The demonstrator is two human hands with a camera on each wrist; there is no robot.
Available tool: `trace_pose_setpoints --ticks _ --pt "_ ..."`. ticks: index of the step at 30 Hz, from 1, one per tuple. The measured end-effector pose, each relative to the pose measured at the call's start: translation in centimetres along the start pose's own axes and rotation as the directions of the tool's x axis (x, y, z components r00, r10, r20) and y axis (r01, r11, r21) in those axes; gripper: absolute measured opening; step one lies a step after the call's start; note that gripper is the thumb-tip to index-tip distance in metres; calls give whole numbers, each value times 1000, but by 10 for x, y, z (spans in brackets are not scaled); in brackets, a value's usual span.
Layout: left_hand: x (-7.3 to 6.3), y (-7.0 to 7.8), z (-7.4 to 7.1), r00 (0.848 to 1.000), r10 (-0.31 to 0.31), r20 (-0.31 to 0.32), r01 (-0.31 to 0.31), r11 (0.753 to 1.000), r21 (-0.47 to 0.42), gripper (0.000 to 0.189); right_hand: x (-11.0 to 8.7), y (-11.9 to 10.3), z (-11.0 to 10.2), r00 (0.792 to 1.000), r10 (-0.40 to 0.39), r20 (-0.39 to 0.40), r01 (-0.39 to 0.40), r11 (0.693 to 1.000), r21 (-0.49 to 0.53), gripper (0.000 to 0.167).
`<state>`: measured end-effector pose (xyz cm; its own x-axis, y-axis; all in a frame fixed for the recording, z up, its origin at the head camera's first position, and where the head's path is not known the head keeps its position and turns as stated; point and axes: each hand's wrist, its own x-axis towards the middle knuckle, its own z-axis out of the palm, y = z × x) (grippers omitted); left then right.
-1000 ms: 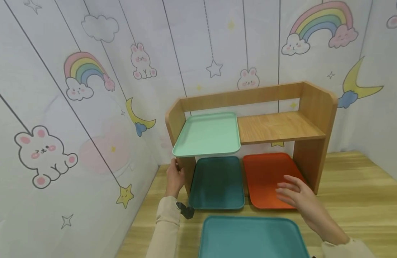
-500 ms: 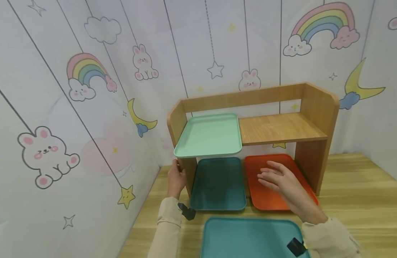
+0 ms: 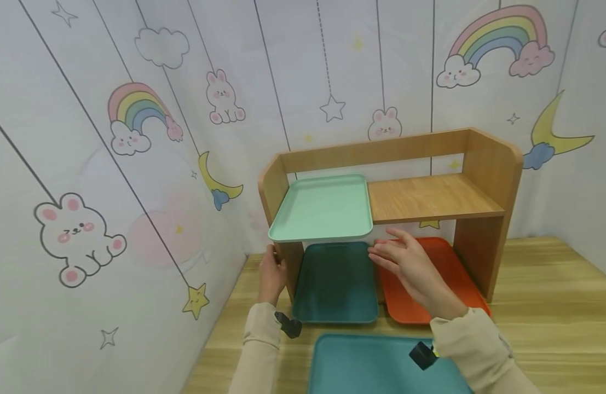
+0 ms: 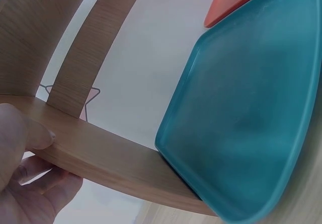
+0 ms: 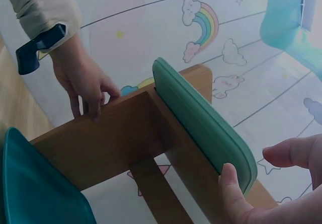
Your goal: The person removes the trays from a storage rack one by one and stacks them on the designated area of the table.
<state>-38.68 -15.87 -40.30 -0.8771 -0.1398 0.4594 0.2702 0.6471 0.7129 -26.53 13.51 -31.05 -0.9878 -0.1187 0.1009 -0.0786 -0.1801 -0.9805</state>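
A mint-green tray [image 3: 322, 210] lies on the left half of the wooden shelf's upper board [image 3: 433, 197], its front edge jutting out. My left hand [image 3: 272, 278] holds the shelf's left side panel [image 4: 108, 161], below that tray. In the left wrist view the thumb is on one face and the fingers on the other. My right hand [image 3: 408, 268] is raised at the mint tray's right front corner, fingers nearly straight. In the right wrist view, thumb and finger are spread, and one fingertip [image 5: 229, 173] overlaps the tray's edge; contact is unclear.
Below the board, a dark teal tray [image 3: 337, 284] lies on the left and a red-orange tray [image 3: 433, 246] on the right. Another teal tray [image 3: 362, 361] lies in front on the wood-grain table [image 3: 544, 284]. A patterned wall covering [image 3: 184, 109] rises behind and left.
My right hand has moved left and up, from over the red-orange tray to the mint tray's right front corner. The left hand keeps its hold on the side panel.
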Motion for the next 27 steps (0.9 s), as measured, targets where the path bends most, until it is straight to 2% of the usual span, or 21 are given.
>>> trace_pose_setpoints --ticks 4,13,16,27 --pt "-1 -1 2 1000 2 0 -2 1000 -1 26 7 -5 3 1000 13 -3 -13 1000 -7 70" --pt "-1 0 1 1000 -20 12 20 1000 -8 27 23 -8 19 999 41 2 -41 998 55 71" --pt "-2 1 1 999 -33 20 33 999 -15 27 26 -5 25 999 39 -23 -37 996 75 70" --pt "-2 1 1 1000 -14 3 14 1000 -15 26 34 0 44 991 17 -132 13 974 226 66"
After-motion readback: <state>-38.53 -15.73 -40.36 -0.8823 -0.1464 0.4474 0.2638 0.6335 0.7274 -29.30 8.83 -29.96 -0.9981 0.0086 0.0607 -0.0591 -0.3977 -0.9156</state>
